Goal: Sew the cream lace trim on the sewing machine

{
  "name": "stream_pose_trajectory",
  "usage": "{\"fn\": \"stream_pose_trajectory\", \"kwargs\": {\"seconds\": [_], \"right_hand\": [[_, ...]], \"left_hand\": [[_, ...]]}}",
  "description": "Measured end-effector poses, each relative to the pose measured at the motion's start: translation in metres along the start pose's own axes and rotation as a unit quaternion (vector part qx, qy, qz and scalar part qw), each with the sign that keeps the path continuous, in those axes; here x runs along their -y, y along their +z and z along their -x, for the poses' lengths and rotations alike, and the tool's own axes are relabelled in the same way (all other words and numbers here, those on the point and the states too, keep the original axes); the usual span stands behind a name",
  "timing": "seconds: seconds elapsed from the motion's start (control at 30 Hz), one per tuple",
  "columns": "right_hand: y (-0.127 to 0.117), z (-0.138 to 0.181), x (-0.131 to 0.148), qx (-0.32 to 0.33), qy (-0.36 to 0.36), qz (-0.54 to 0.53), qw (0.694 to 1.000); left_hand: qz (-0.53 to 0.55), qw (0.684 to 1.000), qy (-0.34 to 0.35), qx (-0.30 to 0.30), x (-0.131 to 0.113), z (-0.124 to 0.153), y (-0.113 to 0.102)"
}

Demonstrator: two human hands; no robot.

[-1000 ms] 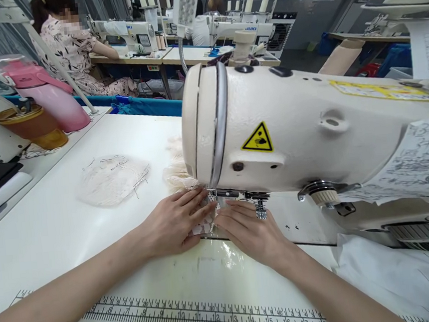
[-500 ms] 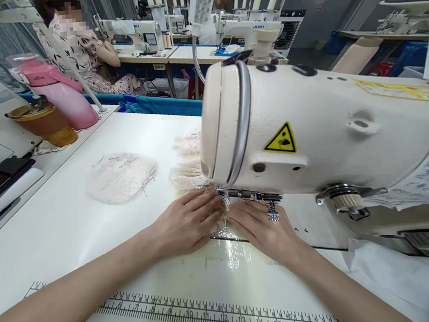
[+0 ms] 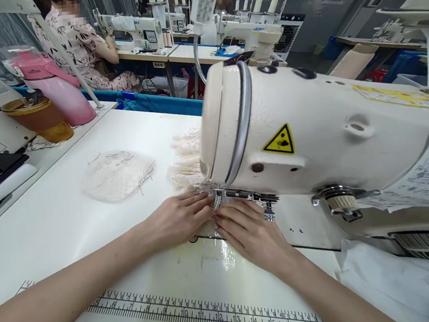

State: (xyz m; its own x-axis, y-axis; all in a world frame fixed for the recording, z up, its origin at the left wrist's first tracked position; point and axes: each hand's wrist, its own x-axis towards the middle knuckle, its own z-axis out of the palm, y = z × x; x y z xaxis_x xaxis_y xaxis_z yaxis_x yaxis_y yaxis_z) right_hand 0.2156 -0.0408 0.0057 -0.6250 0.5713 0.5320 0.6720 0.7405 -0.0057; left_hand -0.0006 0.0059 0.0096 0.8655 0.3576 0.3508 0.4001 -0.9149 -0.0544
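Observation:
A cream sewing machine [image 3: 309, 132] stands on a white table [image 3: 55, 230]. My left hand [image 3: 176, 219] lies with fingers stretched flat, pressing a small piece of pale lace [image 3: 213, 201] just left of the presser foot. My right hand [image 3: 249, 233] rests flat beside it, fingertips on the same lace under the machine head. The needle is hidden behind the head. A row of stitched cream lace pieces [image 3: 186, 161] trails away behind the machine.
A loose pile of lace pieces [image 3: 116, 174] lies to the left. A pink bottle [image 3: 58, 89] and a brown cup [image 3: 40, 118] stand at the far left. A printed ruler [image 3: 197, 313] runs along the front edge. Another person [image 3: 80, 42] sews at a table behind.
My two hands have drawn slightly closer together and nearer to me on the lace; the view has shifted a little.

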Motion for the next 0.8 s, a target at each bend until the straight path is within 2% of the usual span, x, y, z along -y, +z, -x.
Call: {"fn": "stream_pose_trajectory", "kwargs": {"seconds": [0.6,0.8], "right_hand": [[-0.0008,0.0069,-0.0059,0.016,0.039,0.041,0.998],[-0.0026,0.0045,-0.0065,0.014,0.052,0.070,0.996]], "left_hand": [[-0.025,0.999,-0.029,0.007,-0.0027,-0.0009,0.0038],[-0.032,0.999,-0.027,0.025,-0.0028,0.0014,0.0058]]}}
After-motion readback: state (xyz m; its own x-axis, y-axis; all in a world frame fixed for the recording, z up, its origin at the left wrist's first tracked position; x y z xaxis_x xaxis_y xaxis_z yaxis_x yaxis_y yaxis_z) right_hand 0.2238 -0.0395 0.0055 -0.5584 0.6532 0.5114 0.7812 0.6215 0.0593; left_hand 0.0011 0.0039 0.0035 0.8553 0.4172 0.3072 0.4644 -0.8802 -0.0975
